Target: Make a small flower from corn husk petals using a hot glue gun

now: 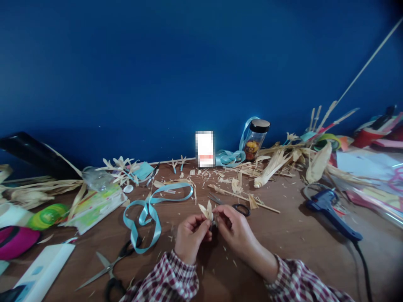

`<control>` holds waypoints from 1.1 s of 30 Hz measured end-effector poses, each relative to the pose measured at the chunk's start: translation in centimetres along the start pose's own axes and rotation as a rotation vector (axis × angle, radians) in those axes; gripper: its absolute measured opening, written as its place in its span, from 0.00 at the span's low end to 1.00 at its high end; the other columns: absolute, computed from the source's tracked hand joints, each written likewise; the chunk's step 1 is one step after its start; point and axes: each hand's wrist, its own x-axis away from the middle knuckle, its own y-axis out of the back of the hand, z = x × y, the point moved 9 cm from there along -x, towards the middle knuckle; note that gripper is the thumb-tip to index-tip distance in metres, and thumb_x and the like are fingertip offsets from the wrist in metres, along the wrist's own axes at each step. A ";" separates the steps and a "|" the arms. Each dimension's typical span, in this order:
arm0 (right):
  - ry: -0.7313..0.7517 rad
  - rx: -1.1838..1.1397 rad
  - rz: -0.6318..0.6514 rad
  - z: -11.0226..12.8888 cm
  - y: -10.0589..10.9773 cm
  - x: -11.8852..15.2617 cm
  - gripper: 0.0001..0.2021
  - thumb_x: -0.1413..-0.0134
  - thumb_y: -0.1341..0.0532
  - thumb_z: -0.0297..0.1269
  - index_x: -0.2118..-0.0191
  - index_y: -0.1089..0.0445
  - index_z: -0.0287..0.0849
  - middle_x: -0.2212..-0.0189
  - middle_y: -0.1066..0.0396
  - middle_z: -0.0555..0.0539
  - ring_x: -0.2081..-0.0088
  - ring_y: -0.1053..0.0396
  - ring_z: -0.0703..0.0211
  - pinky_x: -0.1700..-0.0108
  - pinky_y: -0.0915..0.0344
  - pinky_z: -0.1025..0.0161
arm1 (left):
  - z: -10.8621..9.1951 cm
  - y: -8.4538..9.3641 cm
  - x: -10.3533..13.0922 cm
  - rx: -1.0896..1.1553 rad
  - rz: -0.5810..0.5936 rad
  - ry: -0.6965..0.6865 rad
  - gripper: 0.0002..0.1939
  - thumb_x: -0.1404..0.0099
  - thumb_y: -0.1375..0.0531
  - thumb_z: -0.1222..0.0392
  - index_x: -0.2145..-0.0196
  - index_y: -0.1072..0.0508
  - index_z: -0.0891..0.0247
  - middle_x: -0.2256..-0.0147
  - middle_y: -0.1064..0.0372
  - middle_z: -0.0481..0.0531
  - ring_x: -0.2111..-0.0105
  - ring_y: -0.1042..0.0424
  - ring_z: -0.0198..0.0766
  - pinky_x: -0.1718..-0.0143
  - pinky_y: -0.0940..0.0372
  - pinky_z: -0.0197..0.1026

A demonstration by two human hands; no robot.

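Note:
Near the front middle of the brown table, my left hand (192, 235) pinches a small pale husk flower (208, 209) between thumb and fingers, its pointed petals upward. My right hand (234, 226) is closed beside it, fingertips at the flower's right side; what they pinch is too small to name. Behind the right hand lies a small pair of scissors (241, 209), partly hidden by it. Light blue ribbon (134, 235) loops on the table to the left, over the handle of larger open scissors (108, 268).
A blue glue gun (335, 214) with a black cord lies at right. A glass jar (254, 142) stands against the blue wall, near corn husks (272, 167). Husk scraps litter the table (302, 256). At left are a white power strip (45, 272) and tape rolls (48, 216).

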 end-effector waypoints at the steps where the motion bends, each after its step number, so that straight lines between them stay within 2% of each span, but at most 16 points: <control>1: -0.013 -0.024 0.022 0.1 -0.2 0.0 0.08 0.47 0.46 0.28 0.62 0.32 0.43 0.68 0.30 0.48 0.65 0.33 0.58 0.63 0.38 0.64 | 0.0 0.1 0.0 -0.002 -0.006 -0.002 0.12 0.52 0.33 0.56 0.73 0.27 0.68 0.79 0.30 0.47 0.83 0.34 0.28 0.82 0.35 0.30; 8: -0.123 -0.186 0.089 0.0 -0.9 0.4 0.08 0.45 0.46 0.29 0.61 0.31 0.40 0.70 0.29 0.49 0.68 0.32 0.61 0.65 0.37 0.67 | 0.1 0.5 -0.2 0.026 -0.038 0.007 0.13 0.53 0.32 0.57 0.73 0.27 0.68 0.79 0.30 0.47 0.83 0.34 0.27 0.82 0.36 0.30; 17: -0.089 -0.175 0.081 0.1 -1.0 0.5 0.10 0.46 0.46 0.28 0.60 0.30 0.41 0.67 0.27 0.48 0.65 0.31 0.61 0.62 0.36 0.66 | -0.5 0.5 0.0 0.056 -0.073 0.011 0.16 0.55 0.31 0.57 0.70 0.28 0.69 0.78 0.28 0.49 0.83 0.33 0.29 0.81 0.34 0.32; 24: -0.021 -0.093 0.092 0.9 -0.9 0.6 0.12 0.47 0.45 0.28 0.58 0.29 0.42 0.66 0.28 0.47 0.65 0.31 0.60 0.62 0.37 0.65 | -0.2 0.9 -0.1 0.075 -0.112 0.002 0.16 0.57 0.31 0.56 0.74 0.28 0.69 0.80 0.29 0.48 0.83 0.32 0.29 0.81 0.34 0.31; 33: -0.008 -0.081 0.091 0.8 -1.0 0.6 0.12 0.46 0.45 0.29 0.58 0.30 0.42 0.66 0.28 0.48 0.65 0.32 0.60 0.62 0.37 0.65 | 0.0 1.0 -0.2 0.083 -0.097 -0.001 0.15 0.56 0.31 0.56 0.74 0.28 0.69 0.80 0.29 0.47 0.83 0.32 0.29 0.80 0.33 0.31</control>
